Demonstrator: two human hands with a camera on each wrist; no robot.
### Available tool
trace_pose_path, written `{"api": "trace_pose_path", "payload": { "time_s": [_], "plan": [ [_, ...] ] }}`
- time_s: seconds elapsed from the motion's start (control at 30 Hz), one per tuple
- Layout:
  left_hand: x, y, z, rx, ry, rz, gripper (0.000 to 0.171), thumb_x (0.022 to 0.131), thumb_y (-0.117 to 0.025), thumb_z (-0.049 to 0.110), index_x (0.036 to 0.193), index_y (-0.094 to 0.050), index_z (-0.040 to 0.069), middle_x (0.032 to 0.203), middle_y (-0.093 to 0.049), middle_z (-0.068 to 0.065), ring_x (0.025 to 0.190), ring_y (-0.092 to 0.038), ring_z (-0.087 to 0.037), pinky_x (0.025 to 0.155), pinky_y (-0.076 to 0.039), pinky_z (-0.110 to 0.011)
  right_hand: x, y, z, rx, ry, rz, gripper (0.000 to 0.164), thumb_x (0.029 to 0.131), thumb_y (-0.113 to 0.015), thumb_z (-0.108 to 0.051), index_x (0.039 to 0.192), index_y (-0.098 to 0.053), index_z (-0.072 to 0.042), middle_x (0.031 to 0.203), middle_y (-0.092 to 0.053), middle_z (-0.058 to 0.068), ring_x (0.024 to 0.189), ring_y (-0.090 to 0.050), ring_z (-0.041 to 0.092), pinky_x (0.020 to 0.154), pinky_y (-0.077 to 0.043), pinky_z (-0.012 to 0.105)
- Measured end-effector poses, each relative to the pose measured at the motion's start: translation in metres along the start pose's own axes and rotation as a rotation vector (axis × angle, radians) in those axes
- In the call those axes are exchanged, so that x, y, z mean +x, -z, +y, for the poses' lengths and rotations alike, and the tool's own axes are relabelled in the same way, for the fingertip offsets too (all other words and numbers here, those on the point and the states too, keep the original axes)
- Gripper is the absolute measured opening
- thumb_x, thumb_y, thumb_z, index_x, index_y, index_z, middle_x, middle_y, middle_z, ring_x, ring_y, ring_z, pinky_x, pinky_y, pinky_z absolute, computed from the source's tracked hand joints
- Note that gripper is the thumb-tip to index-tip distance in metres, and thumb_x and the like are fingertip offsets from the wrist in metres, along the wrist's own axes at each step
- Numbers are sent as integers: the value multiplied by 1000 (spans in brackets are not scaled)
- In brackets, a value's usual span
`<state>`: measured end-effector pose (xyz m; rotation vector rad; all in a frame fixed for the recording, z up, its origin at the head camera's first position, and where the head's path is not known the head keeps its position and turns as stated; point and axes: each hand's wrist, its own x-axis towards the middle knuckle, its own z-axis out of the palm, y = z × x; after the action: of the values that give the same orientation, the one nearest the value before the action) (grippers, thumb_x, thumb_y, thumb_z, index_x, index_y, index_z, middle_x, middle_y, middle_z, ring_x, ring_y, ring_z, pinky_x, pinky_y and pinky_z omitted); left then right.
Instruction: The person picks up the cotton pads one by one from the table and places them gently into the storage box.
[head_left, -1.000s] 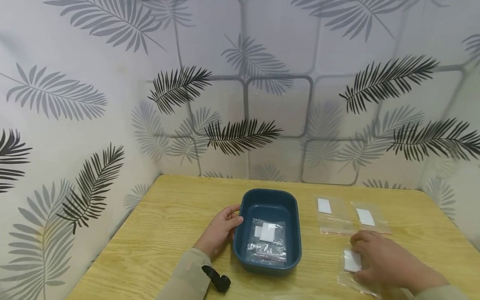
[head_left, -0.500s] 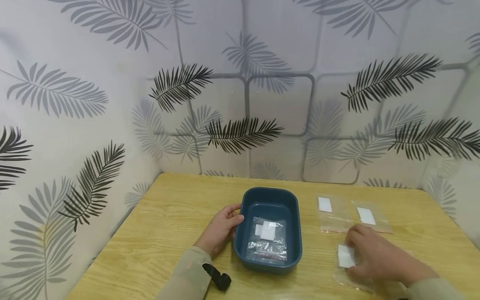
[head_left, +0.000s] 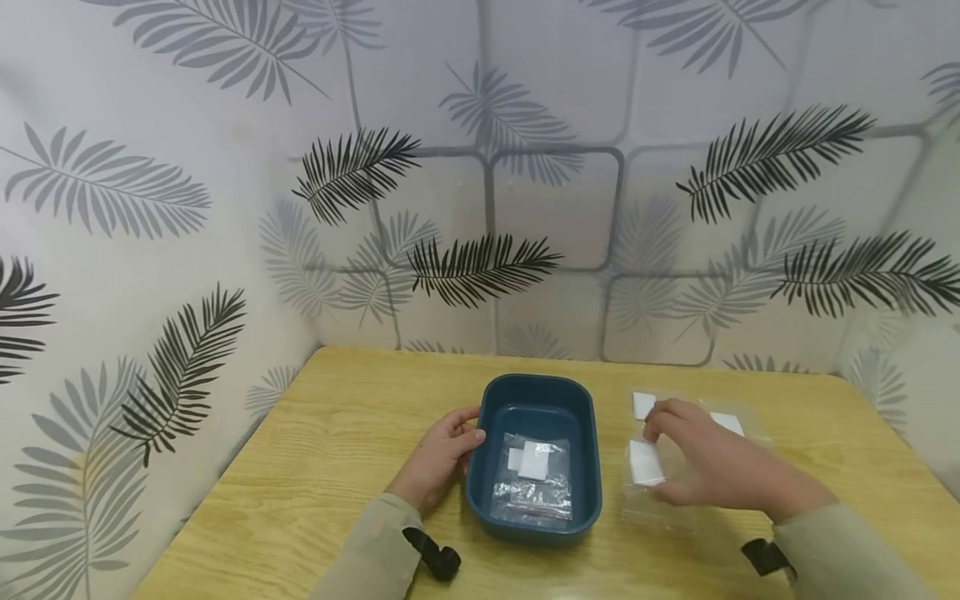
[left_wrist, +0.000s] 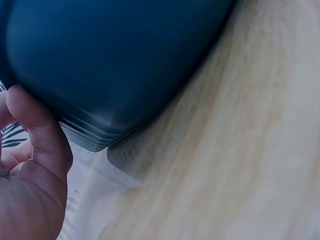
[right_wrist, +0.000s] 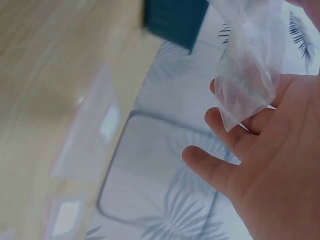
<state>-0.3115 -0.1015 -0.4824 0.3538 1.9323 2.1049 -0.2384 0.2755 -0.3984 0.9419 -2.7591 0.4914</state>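
A dark blue plastic bin stands on the table, with clear zip bags holding white cards lying inside. My left hand grips the bin's left rim, its thumb over the edge; the left wrist view shows the thumb against the outer wall. To the right of the bin, my right hand pinches a clear zip bag with a white card in it. In the right wrist view this bag hangs above the table, and the other fingers are spread.
Two more clear bags lie flat at the back right, one with a white card, the other with a similar card partly behind my right hand. Patterned walls border the wooden table at the back and left. Black straps circle both sleeves.
My right hand has lifted the bag from the front right of the table and carried it left toward the bin. The left hand and bin stay put.
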Motion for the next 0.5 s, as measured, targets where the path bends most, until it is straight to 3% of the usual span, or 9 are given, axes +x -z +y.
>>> {"api": "trace_pose_path", "payload": {
  "time_s": [0.17,0.5],
  "plan": [
    [-1,0,2,7,1,10,49,103,-58,9,149,-45,2,104,-57,-15,67,-49,-14,58,-44,-24,28,8,-16,37,5,-40,46,73,-87,-38,105,-59,-19,121,-55,-2,119,-51,27,97,-46,48],
    [-1,0,0,2,-4,1,49,103,-59,9,149,-44,1,103,-57,-14,67,-50,-14,58,-45,-24,85,6,-40,36,-6,-121,49,75,-84,-40,111,-62,-15,119,-54,-3,108,-53,18,92,-49,40]
  ]
}}
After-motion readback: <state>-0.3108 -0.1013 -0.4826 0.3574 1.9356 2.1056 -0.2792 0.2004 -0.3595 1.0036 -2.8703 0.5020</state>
